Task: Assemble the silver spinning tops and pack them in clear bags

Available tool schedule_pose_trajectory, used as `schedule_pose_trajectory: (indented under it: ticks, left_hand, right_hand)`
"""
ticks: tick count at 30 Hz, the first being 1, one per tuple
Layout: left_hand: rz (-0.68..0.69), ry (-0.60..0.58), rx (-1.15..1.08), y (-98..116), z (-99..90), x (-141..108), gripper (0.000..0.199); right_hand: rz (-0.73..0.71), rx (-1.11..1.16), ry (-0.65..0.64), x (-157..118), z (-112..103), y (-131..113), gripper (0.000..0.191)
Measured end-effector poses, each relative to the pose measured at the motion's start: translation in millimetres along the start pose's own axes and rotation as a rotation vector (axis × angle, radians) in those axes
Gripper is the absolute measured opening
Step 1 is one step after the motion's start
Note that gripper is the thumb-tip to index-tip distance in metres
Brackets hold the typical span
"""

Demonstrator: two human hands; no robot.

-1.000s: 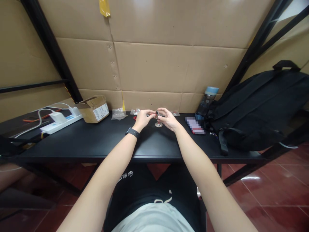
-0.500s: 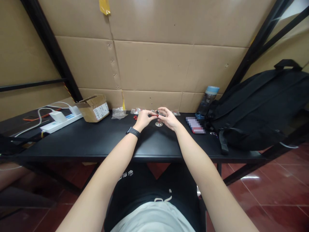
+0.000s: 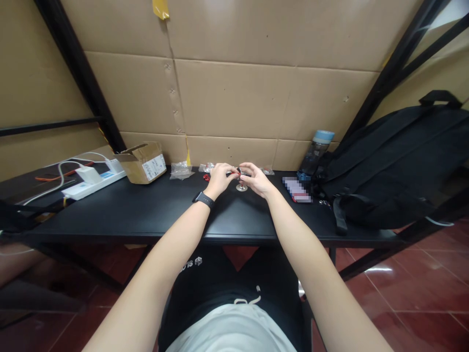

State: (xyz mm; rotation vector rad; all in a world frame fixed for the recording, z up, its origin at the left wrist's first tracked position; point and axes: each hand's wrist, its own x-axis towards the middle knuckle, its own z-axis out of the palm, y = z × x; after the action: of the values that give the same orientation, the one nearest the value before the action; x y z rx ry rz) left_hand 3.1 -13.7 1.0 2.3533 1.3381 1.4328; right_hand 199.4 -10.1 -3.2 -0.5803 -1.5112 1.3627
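Both hands meet near the back of the black table (image 3: 154, 215). My left hand (image 3: 219, 179), with a dark watch on its wrist, pinches a small red piece (image 3: 236, 171) whose kind is too small to tell. My right hand (image 3: 255, 181) curls its thumb and fingers round the top of a small stemmed thing with a round, clear foot (image 3: 242, 187), like a little glass. Its upper part is mostly hidden by the fingers. Left of my left hand lie red loops (image 3: 206, 177), perhaps scissor handles.
Clear plastic bags (image 3: 181, 170) lie along the cardboard wall (image 3: 234, 102). Leftward are an open cardboard box (image 3: 146, 166) and a white power strip (image 3: 93, 184). A phone (image 3: 296, 189), a blue-capped bottle (image 3: 315, 154) and a black backpack (image 3: 395, 161) stand rightward.
My left hand has tilted slightly at the red piece. My right hand stays in nearly the same place, and the view has shifted a little.
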Motion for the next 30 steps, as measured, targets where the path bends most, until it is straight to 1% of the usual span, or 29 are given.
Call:
schedule_pose_trajectory:
  ticks: [5, 8, 13, 20, 25, 30]
  left_hand:
    - [0.001, 0.058, 0.075, 4, -0.6, -2, 0.005]
    - [-0.015, 0.08, 0.072, 5, 0.9, -3, 0.005]
    - [-0.037, 0.099, 0.065, 7, 3.1, -3, 0.005]
    - [-0.062, 0.096, 0.06, 5, 5.4, -4, 0.007]
    - [-0.055, 0.1, 0.084, 5, 4.6, -4, 0.006]
    - [-0.049, 0.101, 0.061, 0, 8.3, -3, 0.005]
  right_hand:
    - [-0.002, -0.047, 0.029, 1, -2, 3, 0.06]
    - [-0.036, -0.079, 0.05, 3, -4, 7, 0.061]
    - [-0.091, -0.117, 0.054, 6, -5, 11, 0.055]
    - [-0.133, -0.185, 0.092, 6, 2, 9, 0.05]
    - [-0.093, -0.224, 0.119, 5, 5, 6, 0.052]
    - [-0.03, -0.262, 0.155, 5, 4, 5, 0.047]
